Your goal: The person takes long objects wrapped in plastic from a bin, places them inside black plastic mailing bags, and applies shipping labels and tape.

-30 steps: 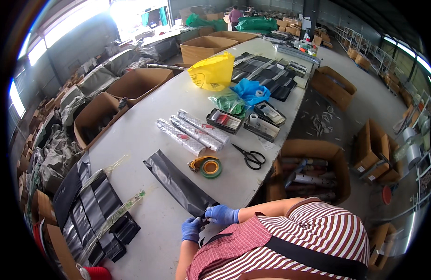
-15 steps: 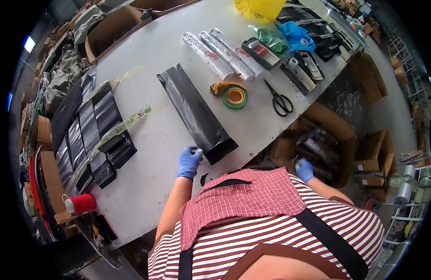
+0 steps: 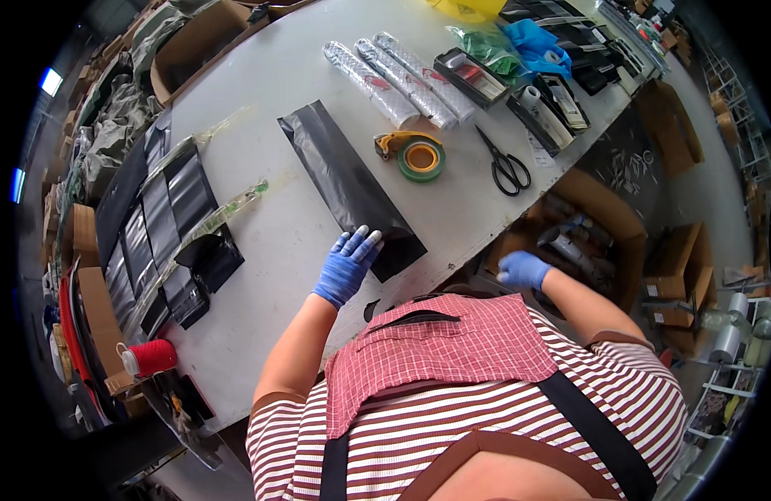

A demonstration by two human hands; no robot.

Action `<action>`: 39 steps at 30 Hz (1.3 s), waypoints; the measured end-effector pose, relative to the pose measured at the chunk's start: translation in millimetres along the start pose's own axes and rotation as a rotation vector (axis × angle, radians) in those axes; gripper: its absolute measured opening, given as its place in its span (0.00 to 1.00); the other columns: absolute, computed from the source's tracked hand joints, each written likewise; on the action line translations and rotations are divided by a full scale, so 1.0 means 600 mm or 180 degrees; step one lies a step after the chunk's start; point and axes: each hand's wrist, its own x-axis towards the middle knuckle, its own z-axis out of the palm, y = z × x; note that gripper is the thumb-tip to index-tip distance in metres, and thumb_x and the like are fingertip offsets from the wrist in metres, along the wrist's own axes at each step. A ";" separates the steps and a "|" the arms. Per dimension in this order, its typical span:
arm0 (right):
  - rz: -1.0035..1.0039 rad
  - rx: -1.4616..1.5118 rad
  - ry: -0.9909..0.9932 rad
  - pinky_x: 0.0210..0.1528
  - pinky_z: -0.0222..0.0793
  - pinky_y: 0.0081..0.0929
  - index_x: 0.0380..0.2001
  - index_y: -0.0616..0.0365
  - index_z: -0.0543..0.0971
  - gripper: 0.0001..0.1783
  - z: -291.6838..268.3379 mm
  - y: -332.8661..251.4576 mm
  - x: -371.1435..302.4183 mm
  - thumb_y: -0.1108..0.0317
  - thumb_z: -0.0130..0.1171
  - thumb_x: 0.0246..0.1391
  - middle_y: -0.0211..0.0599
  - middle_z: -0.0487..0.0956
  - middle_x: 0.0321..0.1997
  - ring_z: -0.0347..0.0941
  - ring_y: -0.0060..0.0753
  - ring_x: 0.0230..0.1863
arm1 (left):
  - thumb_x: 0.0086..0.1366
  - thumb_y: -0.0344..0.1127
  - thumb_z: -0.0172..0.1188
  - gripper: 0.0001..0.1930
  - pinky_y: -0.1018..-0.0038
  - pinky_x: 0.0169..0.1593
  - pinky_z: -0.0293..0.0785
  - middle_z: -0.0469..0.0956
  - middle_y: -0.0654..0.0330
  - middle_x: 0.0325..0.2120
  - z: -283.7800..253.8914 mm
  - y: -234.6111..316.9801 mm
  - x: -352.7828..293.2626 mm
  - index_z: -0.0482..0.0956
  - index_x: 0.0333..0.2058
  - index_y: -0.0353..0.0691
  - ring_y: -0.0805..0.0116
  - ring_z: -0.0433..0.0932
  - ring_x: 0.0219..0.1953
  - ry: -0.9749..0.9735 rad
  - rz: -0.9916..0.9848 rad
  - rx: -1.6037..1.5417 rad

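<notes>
A long black plastic-wrapped package (image 3: 343,179) lies slantwise on the table in front of me. My left hand (image 3: 348,269), in a blue glove with pale fingertips, rests on its near end with the fingers stretched out. My right hand (image 3: 524,271), also in a blue glove, is in the air by the table's front edge, apart from the package. Its fingers are loosely bent, and nothing shows in them. A tape roll with a yellow dispenser (image 3: 420,159) and black scissors (image 3: 507,171) lie to the right of the package.
Silvery wrapped rolls (image 3: 402,79) lie at the back. Joined black packages with clear tape (image 3: 172,225) lie at left, near a red spool (image 3: 151,357). An open carton (image 3: 627,242) holding rolls stands below the table's right edge. Black trays (image 3: 471,77) sit at the back right.
My left hand has moved from beside the package's near end onto it, its fingers now extended. My right hand has come up and left from the carton toward the table edge.
</notes>
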 end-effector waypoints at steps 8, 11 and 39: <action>0.0053 0.2831 -0.0251 0.36 0.77 0.29 0.46 0.65 0.77 0.21 -0.065 -0.143 0.153 0.62 0.61 0.53 0.42 0.82 0.37 0.81 0.34 0.35 | 0.55 0.26 0.53 0.25 0.60 0.64 0.62 0.69 0.61 0.58 -0.041 0.015 0.014 0.75 0.54 0.48 0.58 0.65 0.62 -0.0305 -0.0302 -0.0415; 0.0592 0.4008 -0.0450 0.32 0.77 0.24 0.46 0.69 0.74 0.21 -0.039 -0.172 0.174 0.63 0.60 0.56 0.39 0.80 0.39 0.81 0.30 0.35 | 0.55 0.26 0.56 0.20 0.62 0.60 0.67 0.76 0.55 0.49 -0.060 0.000 0.038 0.77 0.49 0.44 0.55 0.72 0.56 -0.0091 -0.0254 -0.0802; 0.0884 0.7011 0.0068 0.39 0.79 0.34 0.41 0.61 0.74 0.07 -0.104 -0.215 0.333 0.72 0.52 0.61 0.42 0.79 0.39 0.79 0.42 0.41 | 0.51 0.35 0.72 0.24 0.67 0.56 0.67 0.69 0.57 0.48 -0.026 -0.002 0.029 0.73 0.47 0.43 0.63 0.71 0.51 0.0108 -0.1723 -0.2311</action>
